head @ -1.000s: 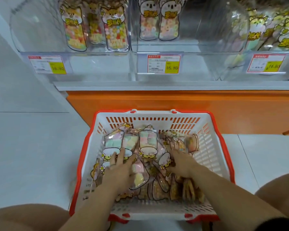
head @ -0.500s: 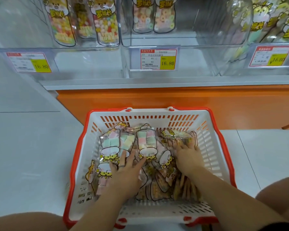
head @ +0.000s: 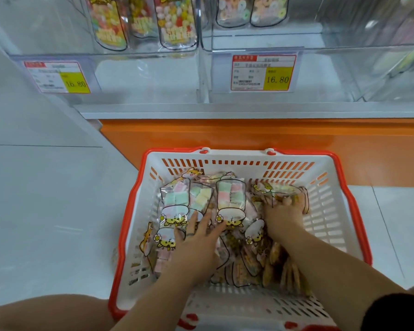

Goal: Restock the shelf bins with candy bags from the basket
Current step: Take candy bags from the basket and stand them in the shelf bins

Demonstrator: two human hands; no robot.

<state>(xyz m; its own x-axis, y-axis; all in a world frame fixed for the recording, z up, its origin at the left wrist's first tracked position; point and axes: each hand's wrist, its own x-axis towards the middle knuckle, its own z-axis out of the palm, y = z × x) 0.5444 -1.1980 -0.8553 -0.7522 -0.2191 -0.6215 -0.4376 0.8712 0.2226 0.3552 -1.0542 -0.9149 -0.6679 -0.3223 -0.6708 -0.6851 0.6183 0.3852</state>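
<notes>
Pale floor tiles (head: 46, 211) lie to your left. Far off, above the orange base (head: 249, 134), the clear shelf bins (head: 58, 32) hold only 2 or 3 candy bags (head: 177, 25) each. In the basket (head: 144, 204) your left hand (head: 196, 242) has stayed spread flat on the marshmallow bags (head: 231, 199). Your right hand (head: 285, 216) has slid on toward the far right corner, its fingers curled down into the bags there. You cannot tell yet whether it grips one. No bag is lifted, so you are likely still choosing.
</notes>
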